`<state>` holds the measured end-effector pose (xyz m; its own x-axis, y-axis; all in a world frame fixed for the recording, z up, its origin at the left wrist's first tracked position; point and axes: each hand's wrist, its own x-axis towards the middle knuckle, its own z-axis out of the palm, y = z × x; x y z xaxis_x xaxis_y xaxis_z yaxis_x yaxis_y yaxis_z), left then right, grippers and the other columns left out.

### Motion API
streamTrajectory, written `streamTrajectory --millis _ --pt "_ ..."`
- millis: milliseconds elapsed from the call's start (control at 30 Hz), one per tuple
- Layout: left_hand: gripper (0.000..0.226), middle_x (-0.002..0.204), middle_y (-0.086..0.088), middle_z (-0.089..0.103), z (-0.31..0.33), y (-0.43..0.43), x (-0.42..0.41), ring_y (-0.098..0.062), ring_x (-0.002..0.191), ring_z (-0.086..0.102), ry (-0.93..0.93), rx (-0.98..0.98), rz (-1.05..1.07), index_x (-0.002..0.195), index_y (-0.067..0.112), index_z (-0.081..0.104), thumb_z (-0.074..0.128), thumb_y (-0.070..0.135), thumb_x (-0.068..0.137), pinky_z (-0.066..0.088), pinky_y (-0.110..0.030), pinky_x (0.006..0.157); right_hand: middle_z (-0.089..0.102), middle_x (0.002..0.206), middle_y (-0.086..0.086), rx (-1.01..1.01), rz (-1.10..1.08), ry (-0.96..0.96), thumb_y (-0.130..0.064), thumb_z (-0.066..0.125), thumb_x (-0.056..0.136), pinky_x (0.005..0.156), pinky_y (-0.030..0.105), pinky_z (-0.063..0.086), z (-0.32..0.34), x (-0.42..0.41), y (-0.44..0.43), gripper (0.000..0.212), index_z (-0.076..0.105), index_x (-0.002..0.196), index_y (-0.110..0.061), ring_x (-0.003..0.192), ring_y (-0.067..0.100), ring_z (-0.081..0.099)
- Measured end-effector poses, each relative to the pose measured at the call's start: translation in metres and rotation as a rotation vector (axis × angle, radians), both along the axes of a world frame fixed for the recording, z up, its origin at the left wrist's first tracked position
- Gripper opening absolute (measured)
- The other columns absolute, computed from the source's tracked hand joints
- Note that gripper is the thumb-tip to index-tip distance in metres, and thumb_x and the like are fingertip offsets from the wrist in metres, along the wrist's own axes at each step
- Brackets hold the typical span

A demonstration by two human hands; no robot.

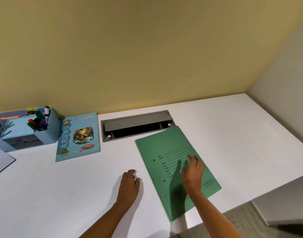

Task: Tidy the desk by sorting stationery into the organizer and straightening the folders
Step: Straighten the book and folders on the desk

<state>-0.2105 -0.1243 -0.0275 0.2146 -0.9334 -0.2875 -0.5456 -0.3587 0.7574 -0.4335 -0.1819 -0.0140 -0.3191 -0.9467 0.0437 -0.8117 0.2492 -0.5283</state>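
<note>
A green folder (166,148) lies askew on the white desk (61,194), its lower corner reaching the desk's front edge. My right hand (193,172) hovers just over its middle with fingers spread, holding nothing. My left hand (130,184) rests on the desk left of the folder, fingers loosely curled and empty. A light blue organizer (49,131) stands at the back left with markers (37,122) and pens in its compartments. A blue notebook (78,136) lies flat beside it.
A grey cable hatch (135,125) is sunk into the desk behind the folder, its lid open. A grey flat object (1,160) shows at the left edge. The yellow wall (147,48) backs the desk; floor lies to the right.
</note>
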Motion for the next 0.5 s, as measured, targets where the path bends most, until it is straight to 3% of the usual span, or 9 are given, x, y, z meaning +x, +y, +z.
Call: streamTrajectory --millis 167,267,400,500 --pt "0.026 0.117 -0.011 0.048 -0.001 -0.016 -0.053 -0.023 0.100 0.056 -0.054 0.148 0.068 0.118 0.006 0.050 0.049 0.018 0.095 0.040 -0.023 0.078 0.037 0.144 0.020 0.276 -0.074 0.053 -0.028 0.068 0.085 0.110 0.047 0.033 -0.010 -0.056 -0.026 0.072 0.030 0.144 -0.009 0.132 0.038 0.032" --pt "0.018 0.106 -0.009 0.056 0.002 -0.025 -0.074 -0.022 0.096 0.057 -0.032 0.185 0.084 0.100 0.006 0.059 0.054 0.022 0.093 0.045 -0.026 0.075 0.041 0.134 0.018 0.349 -0.050 0.070 -0.035 0.070 0.082 0.102 0.044 0.037 -0.017 -0.074 -0.032 0.074 0.031 0.140 -0.012 0.121 0.037 0.039" --pt "0.022 0.094 -0.009 0.073 0.009 -0.040 -0.088 -0.016 0.074 0.062 0.108 0.225 0.149 0.093 0.004 0.073 0.071 0.023 0.083 0.043 -0.015 0.054 0.040 0.127 0.019 0.391 -0.031 0.090 -0.032 0.075 0.078 0.097 0.043 0.039 -0.021 -0.091 -0.044 0.071 0.037 0.132 -0.006 0.116 0.036 0.038" --pt "0.033 0.111 -0.012 0.067 0.012 -0.048 -0.100 -0.025 0.096 0.064 0.283 0.255 0.199 0.113 0.002 0.058 0.068 0.015 0.085 0.053 -0.031 0.079 0.041 0.130 0.020 0.446 -0.071 0.043 -0.030 0.076 0.077 0.100 0.043 0.037 -0.019 -0.103 -0.055 0.071 0.039 0.131 -0.002 0.122 0.037 0.037"
